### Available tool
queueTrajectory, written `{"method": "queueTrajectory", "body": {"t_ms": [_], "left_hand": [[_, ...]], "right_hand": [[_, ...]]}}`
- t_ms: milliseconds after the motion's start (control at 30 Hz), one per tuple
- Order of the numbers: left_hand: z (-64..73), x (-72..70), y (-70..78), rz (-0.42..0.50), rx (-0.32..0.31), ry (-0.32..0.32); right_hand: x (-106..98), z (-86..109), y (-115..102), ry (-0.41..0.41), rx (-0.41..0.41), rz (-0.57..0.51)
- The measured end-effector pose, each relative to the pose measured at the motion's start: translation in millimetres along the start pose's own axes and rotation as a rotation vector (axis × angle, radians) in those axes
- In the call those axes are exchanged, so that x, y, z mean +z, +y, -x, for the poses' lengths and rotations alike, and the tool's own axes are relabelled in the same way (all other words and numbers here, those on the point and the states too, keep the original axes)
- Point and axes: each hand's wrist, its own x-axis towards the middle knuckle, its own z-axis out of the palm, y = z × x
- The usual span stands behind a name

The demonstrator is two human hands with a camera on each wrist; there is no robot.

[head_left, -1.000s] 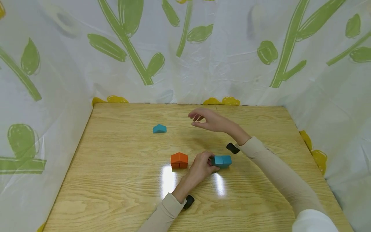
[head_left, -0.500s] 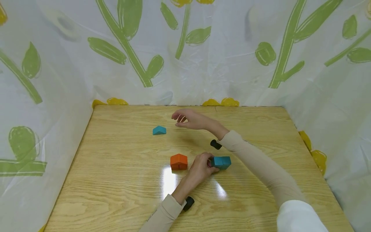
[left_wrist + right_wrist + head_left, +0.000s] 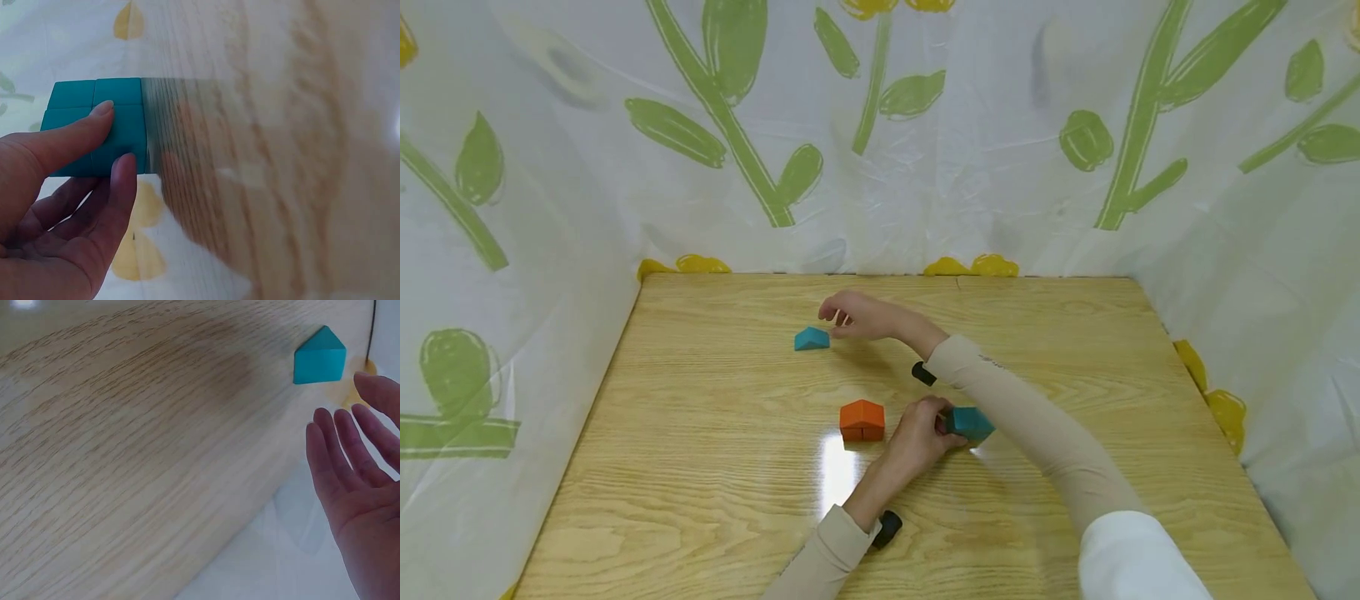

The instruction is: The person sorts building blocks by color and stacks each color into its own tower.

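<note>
A small teal roof-shaped block (image 3: 812,338) (image 3: 319,356) lies on the wooden table (image 3: 700,467) toward the back left. My right hand (image 3: 850,317) (image 3: 356,469) hovers just right of it, fingers relaxed, holding nothing. My left hand (image 3: 921,437) (image 3: 69,187) rests at the table's middle and touches the left end of a teal block stack (image 3: 972,422) (image 3: 100,134) with thumb and a fingertip. An orange house-shaped block (image 3: 862,419) stands just left of that hand. My right forearm crosses over part of the teal stack.
A plastic sheet (image 3: 880,133) printed with green stems and leaves walls the table at the back and on both sides. Black wrist-camera mounts (image 3: 923,373) sit on both wrists. Bare wood lies at the front left and far right.
My right hand has travelled left across the table and dropped lower, ending beside the small teal roof block. The left hand and the teal stack have stayed put.
</note>
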Motion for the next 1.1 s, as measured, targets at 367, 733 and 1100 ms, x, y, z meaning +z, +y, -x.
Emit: {"method": "queueTrajectory", "body": {"t_ms": [367,733,1100], "left_hand": [[4.7,2.1,-1.4,0.076,0.017,-0.004],[4.5,-0.3,-1.3,0.106,-0.003,-0.023],[2.6,0.4,-0.4,0.075,0.035,-0.01]], "right_hand": [[12,-19.2,5,-0.088,0.091,0.051],[16,-27.4,-7,-0.12,0.093,0.137],[14,-24.5,-6,-0.101,0.072,0.173]]}}
